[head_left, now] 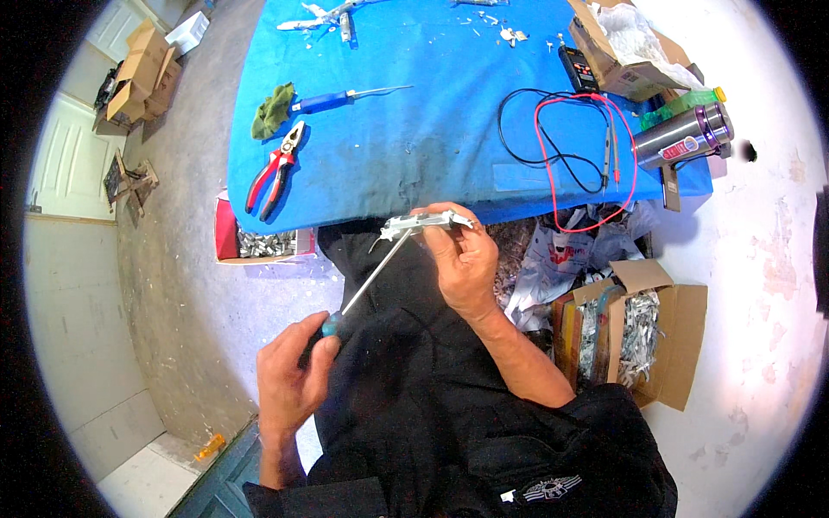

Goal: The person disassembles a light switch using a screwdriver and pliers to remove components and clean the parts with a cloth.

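My left hand (pixel 292 371) is closed around the blue handle of a screwdriver (pixel 373 278). Its long metal shaft points up and right, with the tip touching a small silver-and-white part (pixel 423 224). That long, narrow part is pinched in the fingers of my right hand (pixel 465 263), just in front of the table's near edge. I cannot make out exactly what the part is; thin bits stick out at its ends. The screwdriver tip meets its left half, and the exact contact spot is too small to tell.
Red-handled pliers (pixel 276 170), a blue screwdriver (pixel 328 102) and a green cloth (pixel 273 112) lie on the blue-covered table (pixel 406 129). At right are a multimeter (pixel 579 71) with leads and a steel flask (pixel 682 136). Boxes of metal pieces (pixel 226 237) and scraps (pixel 686 332) stand below.
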{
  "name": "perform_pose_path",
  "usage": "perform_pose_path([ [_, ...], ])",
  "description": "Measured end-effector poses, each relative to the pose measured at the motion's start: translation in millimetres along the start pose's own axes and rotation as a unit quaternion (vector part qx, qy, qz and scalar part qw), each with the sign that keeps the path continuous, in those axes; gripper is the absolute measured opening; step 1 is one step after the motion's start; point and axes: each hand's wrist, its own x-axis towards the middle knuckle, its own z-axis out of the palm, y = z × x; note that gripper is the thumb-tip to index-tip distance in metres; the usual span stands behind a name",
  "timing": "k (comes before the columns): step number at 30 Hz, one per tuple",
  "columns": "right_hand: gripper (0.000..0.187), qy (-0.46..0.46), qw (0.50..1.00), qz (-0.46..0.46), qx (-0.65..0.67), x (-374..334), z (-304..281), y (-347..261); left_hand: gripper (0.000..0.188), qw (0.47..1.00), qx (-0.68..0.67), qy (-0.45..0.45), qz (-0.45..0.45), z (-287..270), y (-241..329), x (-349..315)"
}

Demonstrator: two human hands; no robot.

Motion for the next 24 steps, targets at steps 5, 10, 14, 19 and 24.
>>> perform_pose_path([
  [5,0.024,-0.012,1.000,0.000,0.008,-1.0,-0.3,-1.4,0.025,0.990,-0.080,-0.070,-0.089,-22.4,-2.8,16.7],
  [10,0.024,-0.012,1.000,0.008,0.020,0.5,-0.3,-5.6,0.031,0.971,-0.171,-0.114,-0.120,-29.7,-15.1,33.4],
  [14,0.026,0.030,0.999,0.025,0.013,4.3,-3.1,0.1,0.026,0.985,-0.123,-0.078,-0.090,-18.4,-10.4,29.0],
  [19,0.030,0.070,0.995,0.048,0.047,10.3,-15.4,7.2,0.028,1.000,0.002,-0.013,-0.009,-4.0,-2.1,12.0],
  [24,0.025,0.058,0.995,0.061,0.045,7.0,-29.3,8.2,0.024,0.974,-0.191,0.062,-0.104,-5.2,-27.7,7.0],
])
